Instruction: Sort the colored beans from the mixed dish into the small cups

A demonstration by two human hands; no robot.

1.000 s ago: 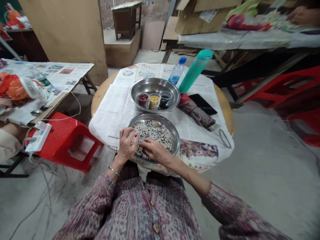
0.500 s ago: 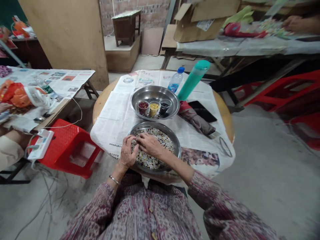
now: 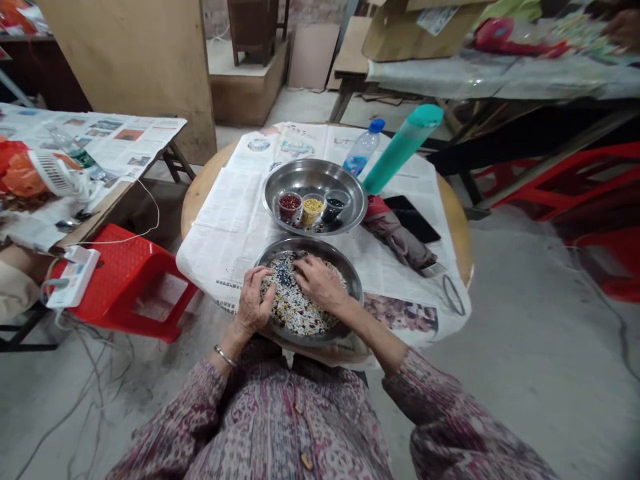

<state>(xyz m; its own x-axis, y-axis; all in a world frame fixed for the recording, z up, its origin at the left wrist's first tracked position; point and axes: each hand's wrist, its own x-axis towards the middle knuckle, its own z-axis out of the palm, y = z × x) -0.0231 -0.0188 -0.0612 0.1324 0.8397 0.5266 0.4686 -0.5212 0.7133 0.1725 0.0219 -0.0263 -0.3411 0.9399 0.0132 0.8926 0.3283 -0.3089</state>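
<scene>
A steel basin (image 3: 357, 283) near the front of the round table holds a mix of white, dark, yellow and red grains (image 3: 300, 317). My left hand (image 3: 254, 301) rests over its left rim, fingers bent and thumb apart, holding nothing visible. Over the right part of the mix lies my right hand (image 3: 321, 285), its fingers spread and fingertips against the grains. A dark patch shows between the hands. Behind stands a second steel basin (image 3: 315, 172) with three clear cups: red beans (image 3: 290, 205), yellow grains (image 3: 313, 208) and black beans (image 3: 334, 207).
A water bottle (image 3: 365, 147), a green cylinder (image 3: 403, 147), a folded umbrella (image 3: 395, 240) and a dark flat object (image 3: 411, 219) are right of the basins. On the left, a red stool (image 3: 130, 283) bears a power strip (image 3: 75, 275). Another person's leg shows at the left edge.
My right hand has moved rightward, away from my left hand, baring a dark patch in the grains. My left hand stays at the rim. The camera view has tipped down slightly.
</scene>
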